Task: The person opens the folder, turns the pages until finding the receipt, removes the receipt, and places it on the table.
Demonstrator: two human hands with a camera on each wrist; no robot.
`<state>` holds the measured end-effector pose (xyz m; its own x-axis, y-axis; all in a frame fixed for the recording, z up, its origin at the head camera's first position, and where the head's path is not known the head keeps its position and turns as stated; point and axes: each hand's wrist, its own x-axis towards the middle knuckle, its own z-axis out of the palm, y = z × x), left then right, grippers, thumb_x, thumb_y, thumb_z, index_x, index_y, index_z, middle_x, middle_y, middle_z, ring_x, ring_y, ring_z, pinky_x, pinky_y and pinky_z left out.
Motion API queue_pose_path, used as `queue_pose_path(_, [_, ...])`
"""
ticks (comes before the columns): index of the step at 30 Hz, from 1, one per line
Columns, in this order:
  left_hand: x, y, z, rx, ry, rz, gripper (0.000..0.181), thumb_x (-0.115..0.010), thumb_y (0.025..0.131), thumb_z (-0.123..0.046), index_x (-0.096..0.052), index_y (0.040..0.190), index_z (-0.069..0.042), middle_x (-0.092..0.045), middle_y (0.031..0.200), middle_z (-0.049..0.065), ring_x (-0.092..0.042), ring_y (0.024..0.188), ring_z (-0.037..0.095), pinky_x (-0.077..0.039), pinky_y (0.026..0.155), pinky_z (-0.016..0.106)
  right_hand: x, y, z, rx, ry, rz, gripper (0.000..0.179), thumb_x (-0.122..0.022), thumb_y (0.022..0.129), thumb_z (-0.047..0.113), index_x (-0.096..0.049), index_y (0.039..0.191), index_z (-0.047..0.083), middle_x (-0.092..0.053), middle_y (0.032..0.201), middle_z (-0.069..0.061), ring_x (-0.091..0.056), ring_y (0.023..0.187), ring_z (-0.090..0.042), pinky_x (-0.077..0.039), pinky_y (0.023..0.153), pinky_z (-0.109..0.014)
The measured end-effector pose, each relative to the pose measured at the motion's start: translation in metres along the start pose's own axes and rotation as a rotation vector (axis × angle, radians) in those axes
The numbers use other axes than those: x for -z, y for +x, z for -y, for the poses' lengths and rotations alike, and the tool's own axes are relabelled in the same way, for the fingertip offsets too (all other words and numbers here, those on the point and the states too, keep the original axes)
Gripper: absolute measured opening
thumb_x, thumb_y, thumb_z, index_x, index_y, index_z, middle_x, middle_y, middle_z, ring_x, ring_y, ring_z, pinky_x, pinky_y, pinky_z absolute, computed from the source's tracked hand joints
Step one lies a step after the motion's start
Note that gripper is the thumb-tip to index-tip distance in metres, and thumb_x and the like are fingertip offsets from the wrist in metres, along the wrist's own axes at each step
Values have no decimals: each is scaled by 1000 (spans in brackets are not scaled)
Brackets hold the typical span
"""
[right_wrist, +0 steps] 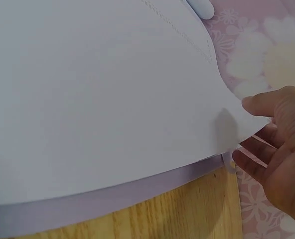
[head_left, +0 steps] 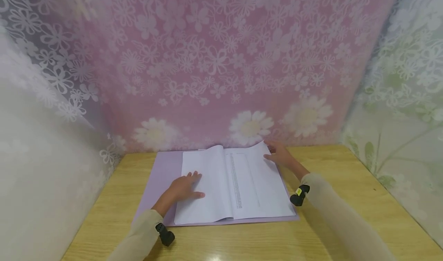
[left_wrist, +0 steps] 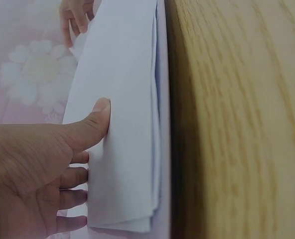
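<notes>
A lavender folder point(head_left: 167, 163) lies open on the wooden table, bearing a stack of white sheets turned open like a book. The right-hand page point(head_left: 254, 184) carries a narrow printed column; the left-hand page point(head_left: 209, 203) looks blank. My left hand point(head_left: 181, 188) rests on that left page with fingers spread, its thumb point(left_wrist: 101, 107) flat on the paper in the left wrist view. At the far right corner, my right hand point(head_left: 281, 156) pinches the lifted corner of the right page. The right wrist view shows the thumb above the sheet point(right_wrist: 112, 109) and fingers point(right_wrist: 257, 149) below it.
The wooden table point(head_left: 332, 176) meets a pink wall covering point(head_left: 207, 111) with flower prints right behind the folder. Pale coverings stand at the left point(head_left: 41, 157) and right point(head_left: 408, 145) sides. The folder's front edge lies a little in from the table's near side.
</notes>
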<state>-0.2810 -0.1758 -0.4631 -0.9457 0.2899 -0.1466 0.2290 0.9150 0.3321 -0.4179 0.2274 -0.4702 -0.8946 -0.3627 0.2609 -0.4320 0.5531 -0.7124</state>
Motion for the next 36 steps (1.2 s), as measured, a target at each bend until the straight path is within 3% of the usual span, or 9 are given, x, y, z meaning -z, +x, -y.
queue_pose_path(5, [0, 1, 0, 1, -1, -1, 83, -74, 90, -50, -44, 155, -8, -37, 162, 21, -39, 147, 46, -37, 116, 61, -1, -3, 0, -13, -10, 0, 76, -71, 92, -1, -31, 156, -7, -46, 150, -35, -55, 128, -53, -47, 105, -62])
queue_pose_path(10, [-4, 3, 1, -10, 0, -1, 82, -75, 90, -49, -45, 154, -9, -37, 162, 20, -38, 148, 45, -36, 116, 61, 2, -16, 1, -55, -11, 29, 65, -69, 96, 8, -39, 148, -16, -44, 148, -38, -54, 127, -55, -47, 106, -62])
queue_pose_path(14, [-6, 5, 2, -9, -3, -2, 82, -74, 90, -50, -44, 155, -10, -36, 163, 18, -36, 150, 44, -35, 117, 61, 8, -27, 6, -77, 5, 70, 64, -67, 100, 18, -41, 147, -16, -43, 150, -38, -53, 131, -55, -46, 107, -59])
queue_pose_path(24, [-6, 6, 5, 0, -1, -7, 83, -74, 90, -50, -43, 156, -11, -36, 164, 16, -34, 151, 41, -35, 118, 61, 20, -53, 27, -102, 160, 193, 55, -55, 107, 24, -45, 147, -11, -53, 146, -31, -60, 124, -41, -58, 96, -42])
queue_pose_path(36, [-7, 3, 4, -2, -35, -8, 83, -75, 90, -48, -42, 156, -11, -35, 164, 16, -33, 152, 41, -35, 118, 61, 24, -82, 45, -130, 244, 350, 59, -43, 111, 32, -32, 158, -2, -31, 161, -33, -51, 136, -46, -43, 111, -59])
